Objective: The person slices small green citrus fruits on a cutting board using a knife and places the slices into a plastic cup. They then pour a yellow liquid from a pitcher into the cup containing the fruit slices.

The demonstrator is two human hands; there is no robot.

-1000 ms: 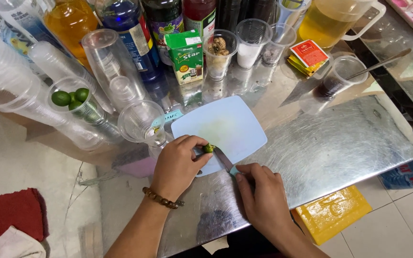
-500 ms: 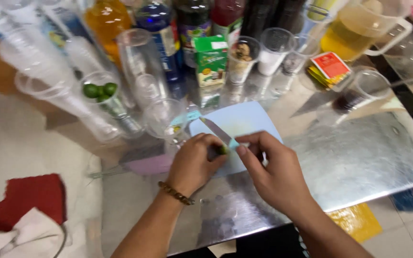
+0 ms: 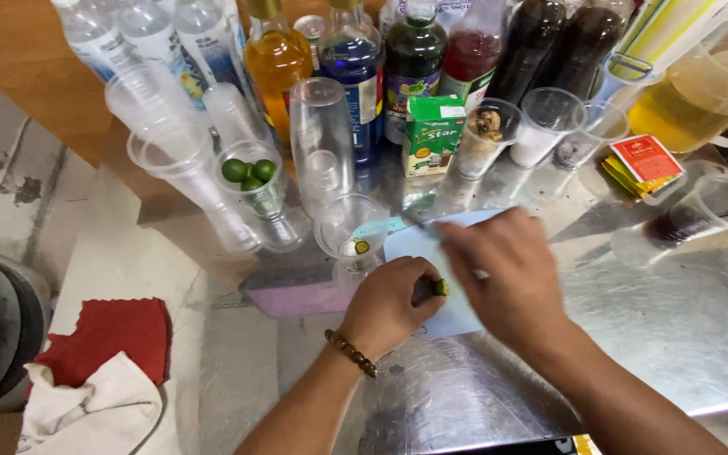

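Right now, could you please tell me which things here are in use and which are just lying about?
In use: left hand pinching a small lime; right hand with a knife; cutting board; cup holding a lime piece.

Lying about: cup of limes; green carton; syrup bottles; red cloth; pitcher.

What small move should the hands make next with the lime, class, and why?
Probably carry the lime over the cup and squeeze. The left hand pinches a small cut lime above the cutting board, a piece already lies in that cup, and the right hand with the knife is blurred, so its grip is unclear.
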